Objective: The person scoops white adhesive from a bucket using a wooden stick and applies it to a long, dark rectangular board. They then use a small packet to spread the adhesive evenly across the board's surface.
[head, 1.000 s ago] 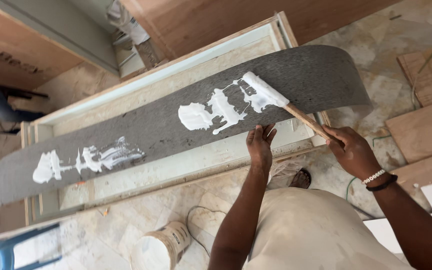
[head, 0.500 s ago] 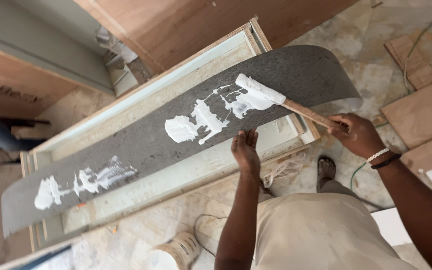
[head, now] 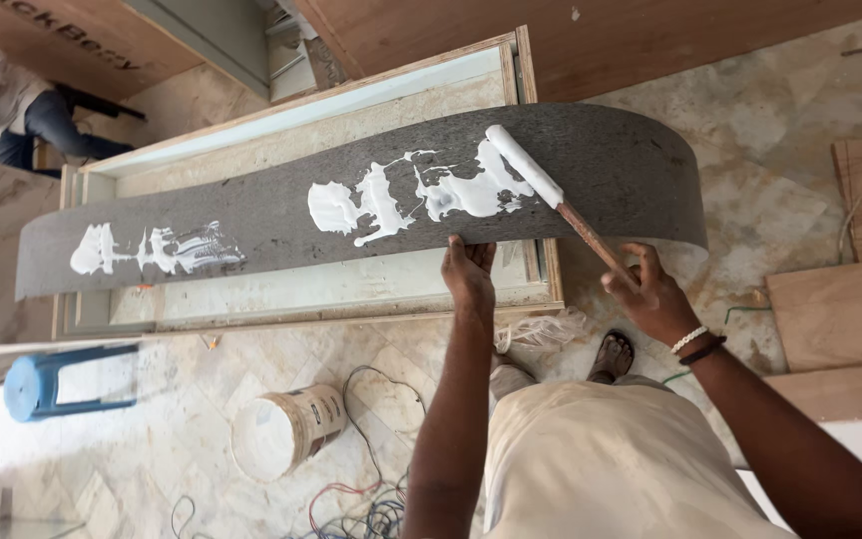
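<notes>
Head view: a long grey sheet lies across a pale wooden frame on the marble floor, streaked with white glue. A tipped bucket and a blue stool sit nearer the person. The left hand grips the sheet's near edge, fingers curled over it. The right hand is clenched around a brush handle — its white head rests on the glue.

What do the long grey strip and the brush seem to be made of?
The grey strip looks like thin laminate sheet, matte and speckled; it bends and droops at its end. The brush has a reddish-brown, seemingly wooden handle, its head coated in white paste.
</notes>
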